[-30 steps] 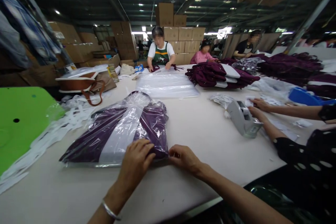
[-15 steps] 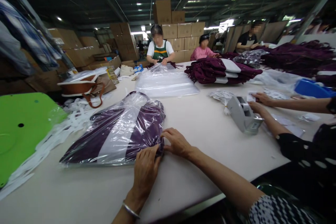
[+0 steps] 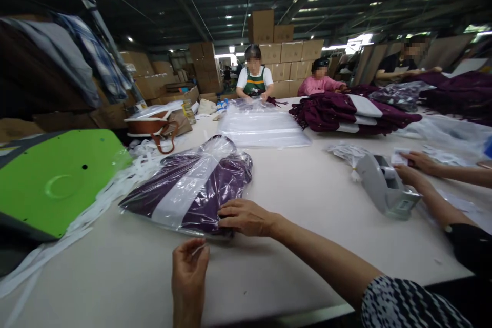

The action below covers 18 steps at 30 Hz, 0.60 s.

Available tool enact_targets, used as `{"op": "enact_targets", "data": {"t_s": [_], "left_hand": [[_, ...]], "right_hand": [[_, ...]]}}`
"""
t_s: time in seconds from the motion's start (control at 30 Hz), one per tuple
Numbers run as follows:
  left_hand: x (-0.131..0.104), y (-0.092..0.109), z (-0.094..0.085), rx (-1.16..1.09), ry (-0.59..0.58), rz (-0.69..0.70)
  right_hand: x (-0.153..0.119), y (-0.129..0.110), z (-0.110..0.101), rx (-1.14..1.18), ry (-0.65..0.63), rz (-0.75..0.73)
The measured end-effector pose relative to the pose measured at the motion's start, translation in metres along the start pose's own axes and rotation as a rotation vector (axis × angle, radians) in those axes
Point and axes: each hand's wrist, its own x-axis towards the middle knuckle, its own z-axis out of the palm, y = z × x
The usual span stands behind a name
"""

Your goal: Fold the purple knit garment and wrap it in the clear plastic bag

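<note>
A clear plastic bag with a folded dark purple garment inside lies flat on the table, a pale white band showing through its middle. On the bag's lower right part rests my right hand, its fingers stretched out over the plastic. My left hand is raised just in front of the bag's near edge, apart from it. Its thumb and fingertips are pinched together on a thin white strip.
To the left stand a green machine panel and a heap of white strips. Behind the bag lies a stack of clear plastic bags; purple garments are piled beyond. A tape dispenser stands right, near a co-worker's hands.
My left hand has left the bag's corner and moved down and left, now pinching a thin white strip. My right hand has shifted onto the bag. The view has turned left.
</note>
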Motion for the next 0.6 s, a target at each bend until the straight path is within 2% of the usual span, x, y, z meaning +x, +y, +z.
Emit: {"op": "enact_targets", "data": {"t_s": [0.1,0.17,0.27,0.33,0.47,0.6], "left_hand": [[-0.009,0.003,-0.007,-0.270,-0.074,-0.383],[-0.008,0.013,-0.005,-0.435,-0.158,-0.512],[0.007,0.032,0.003,-0.616,-0.253,-0.545],[0.020,0.040,0.010,-0.705,-0.267,-0.543],[0.037,0.041,0.023,-0.775,-0.126,-0.571],[0.038,0.033,0.028,-0.766,-0.012,-0.555]], "right_hand": [[0.018,-0.001,0.000,0.034,-0.029,-0.034],[0.030,-0.001,0.000,0.053,-0.008,-0.021],[0.046,-0.004,0.000,0.060,-0.001,0.022],[0.053,-0.006,-0.001,0.050,-0.025,0.033],[0.061,-0.010,-0.004,0.030,-0.053,0.060],[0.066,-0.011,-0.014,0.161,-0.135,0.065]]}}
